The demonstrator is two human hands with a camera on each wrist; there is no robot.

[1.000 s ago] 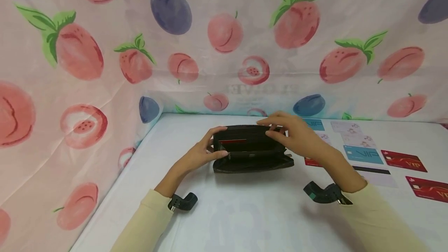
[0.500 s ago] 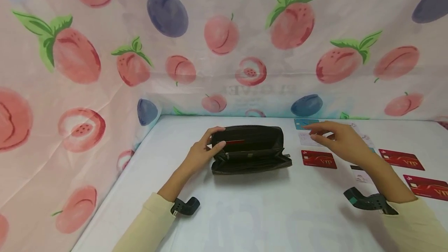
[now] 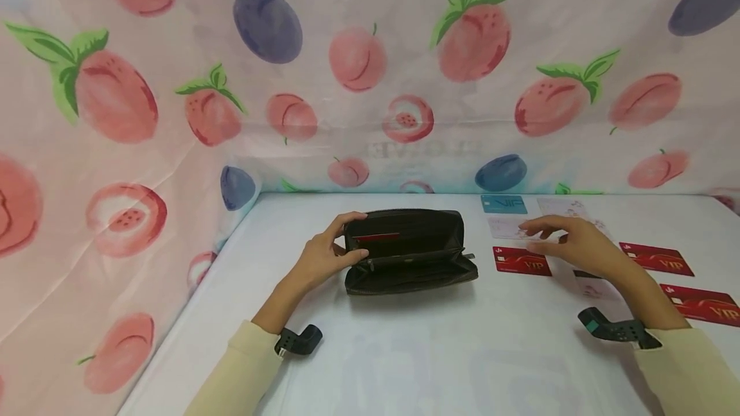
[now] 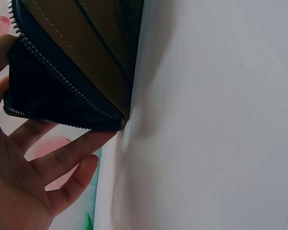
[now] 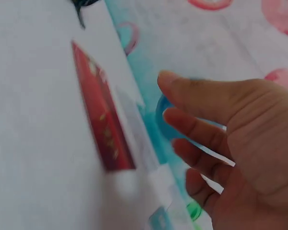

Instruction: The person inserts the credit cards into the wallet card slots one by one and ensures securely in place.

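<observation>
A black zip-around wallet [image 3: 412, 264] stands unzipped on the white table, its mouth facing up. One red card [image 3: 376, 237] pokes out of an inner slot. My left hand [image 3: 324, 259] grips the wallet's left end, thumb over the inner divider and fingers behind. In the left wrist view, the zipper teeth and brown lining of the wallet [image 4: 81, 43] show beside the fingers. Over the cards at right hovers my right hand [image 3: 578, 246], fingers loosely bent and holding nothing. Just left of its fingertips lies a red VIP card [image 3: 520, 263], also seen in the right wrist view.
Farther back are a blue VIP card [image 3: 504, 204] and a pale floral card [image 3: 509, 228]. Two more red cards [image 3: 656, 258] lie to the right. A pale card with a dark stripe [image 3: 595, 286] is partly under the right forearm. A fruit-print cloth [image 3: 358, 121] hangs behind the table.
My right hand has left the wallet's right side and moved right, lowering slightly over the cards. The left hand keeps its hold on the wallet. The head view has shifted a little.
</observation>
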